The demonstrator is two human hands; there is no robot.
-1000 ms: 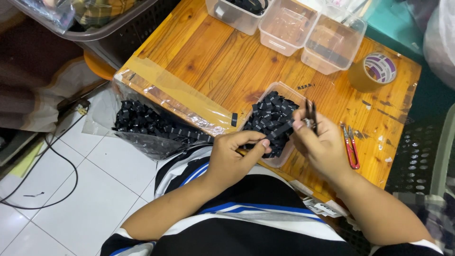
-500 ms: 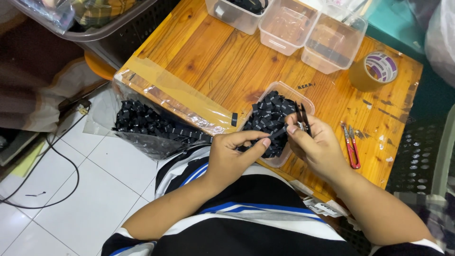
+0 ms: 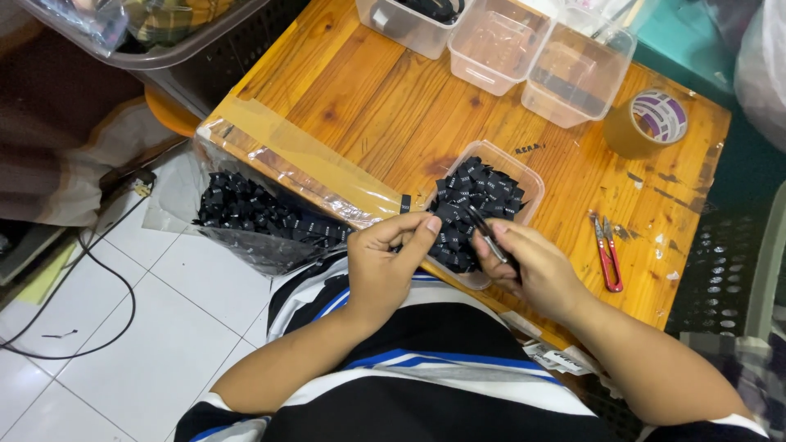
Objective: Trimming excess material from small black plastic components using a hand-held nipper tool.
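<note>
Gripping slim dark snips [image 3: 490,236], right hand [image 3: 536,270]; left hand [image 3: 385,262] pinching small black woven label [image 3: 407,243].

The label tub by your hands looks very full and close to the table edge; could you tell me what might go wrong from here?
1. The tub is heaped with black labels and sits at the table edge; a nudge from either hand could spill them.
2. The right hand holds a dark pointed tool close to the left hand; a slip might nick a finger.
3. The bag of labels hangs off the edge and may slide down.
</note>
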